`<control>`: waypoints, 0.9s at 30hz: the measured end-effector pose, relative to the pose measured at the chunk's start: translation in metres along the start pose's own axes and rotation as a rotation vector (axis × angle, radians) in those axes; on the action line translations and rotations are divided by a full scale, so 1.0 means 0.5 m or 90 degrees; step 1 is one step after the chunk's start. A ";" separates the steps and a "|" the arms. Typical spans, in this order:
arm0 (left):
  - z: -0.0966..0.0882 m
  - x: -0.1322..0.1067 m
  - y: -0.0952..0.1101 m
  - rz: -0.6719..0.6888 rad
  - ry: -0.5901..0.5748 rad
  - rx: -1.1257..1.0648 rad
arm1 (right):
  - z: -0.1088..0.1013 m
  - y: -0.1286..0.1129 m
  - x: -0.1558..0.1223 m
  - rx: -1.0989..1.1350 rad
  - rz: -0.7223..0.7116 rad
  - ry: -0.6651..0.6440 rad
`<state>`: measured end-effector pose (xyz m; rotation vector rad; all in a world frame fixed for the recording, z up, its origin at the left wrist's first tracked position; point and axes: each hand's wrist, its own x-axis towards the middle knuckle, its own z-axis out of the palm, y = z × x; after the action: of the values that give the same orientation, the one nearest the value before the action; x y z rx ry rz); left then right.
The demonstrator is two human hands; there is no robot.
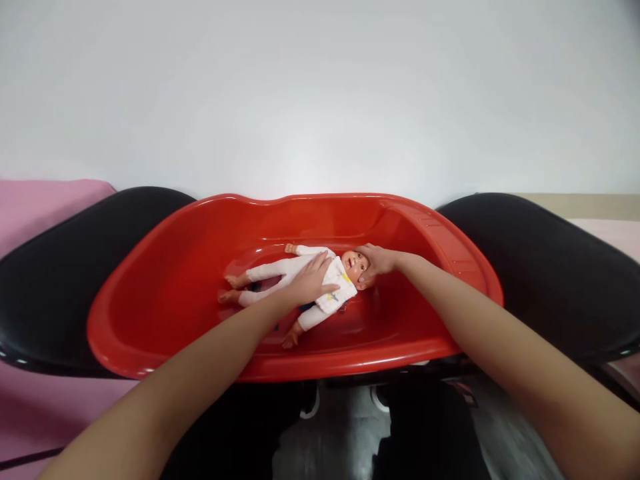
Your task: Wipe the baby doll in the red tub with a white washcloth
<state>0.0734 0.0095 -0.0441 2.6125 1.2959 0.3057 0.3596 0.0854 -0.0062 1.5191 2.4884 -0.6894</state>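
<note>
A baby doll (339, 291) in white clothes and a white bib lies on its back in a red baby bathtub (165, 293). Its head is to the right, its bare feet to the left, and its arms spread to both sides. My left hand (311, 279) rests flat across the doll's belly and chest, fingers stretched out. Around the top and side of the doll's head curls my right hand (379, 259), with some fingertips hidden by the head. Something dark shows beneath the doll, too covered to make out.
The tub sits over black, glossy, rounded surfaces, one at the left (75, 280) and one at the right (550, 280). A pale wall (310, 100) rises behind. Pink material (45, 207) lies far left. My dark-clothed legs and a grey floor show below the tub.
</note>
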 end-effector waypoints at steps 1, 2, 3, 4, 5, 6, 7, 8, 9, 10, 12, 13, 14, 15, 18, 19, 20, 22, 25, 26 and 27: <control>0.010 0.000 0.000 0.003 -0.009 0.010 | -0.001 -0.004 -0.002 -0.001 0.003 -0.002; 0.020 -0.001 0.001 0.009 -0.016 0.022 | -0.002 -0.009 -0.004 -0.002 0.006 -0.003; 0.028 -0.001 0.005 0.019 -0.020 0.037 | -0.003 -0.012 -0.005 -0.001 0.009 -0.003; 0.034 -0.001 0.009 0.031 -0.020 0.054 | -0.004 -0.015 -0.007 0.001 0.011 -0.002; 0.038 -0.002 0.014 0.043 -0.018 0.072 | -0.004 -0.017 -0.008 0.004 0.012 0.000; 0.038 -0.003 0.019 0.053 -0.013 0.089 | -0.004 -0.017 -0.009 0.007 0.011 0.003; 0.035 -0.004 0.025 0.058 -0.005 0.107 | -0.003 -0.017 -0.009 0.011 0.009 0.006; 0.030 -0.005 0.032 0.062 0.006 0.123 | -0.003 -0.016 -0.010 0.014 0.007 0.009; 0.023 -0.006 0.039 0.067 0.019 0.137 | -0.002 -0.015 -0.009 0.017 0.005 0.011; 0.015 -0.007 0.046 0.075 0.034 0.149 | -0.001 -0.014 -0.009 0.019 0.004 0.013; 0.001 -0.009 0.062 0.099 0.057 0.163 | -0.001 -0.013 -0.009 0.024 0.004 0.014; -0.004 -0.010 0.070 0.112 0.061 0.164 | -0.001 -0.013 -0.009 0.027 0.004 0.014; -0.006 -0.011 0.076 0.119 0.061 0.159 | -0.001 -0.013 -0.009 0.029 0.004 0.013; -0.005 -0.013 0.081 0.115 0.058 0.149 | -0.001 -0.013 -0.009 0.030 0.005 0.013; 0.012 -0.016 0.082 0.061 0.021 0.091 | -0.001 -0.012 -0.010 0.030 0.018 0.019; 0.021 -0.017 0.078 0.047 0.001 0.070 | -0.001 -0.012 -0.011 0.031 0.020 0.020; 0.031 -0.017 0.072 0.041 -0.018 0.054 | 0.000 -0.012 -0.011 0.033 0.020 0.021; 0.048 -0.015 0.059 0.047 -0.039 0.039 | 0.002 -0.012 -0.011 0.036 0.017 0.022; 0.062 -0.009 0.035 0.055 -0.045 0.046 | 0.006 -0.014 -0.008 0.033 0.020 0.034; 0.064 -0.007 0.028 0.054 -0.052 0.052 | 0.008 -0.014 -0.006 0.030 0.023 0.041; 0.064 -0.006 0.020 0.055 -0.060 0.057 | 0.010 -0.014 -0.004 0.028 0.022 0.047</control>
<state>0.0880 -0.0019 -0.0724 2.7269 1.1953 0.1387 0.3539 0.0787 -0.0075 1.6271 2.5090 -0.6996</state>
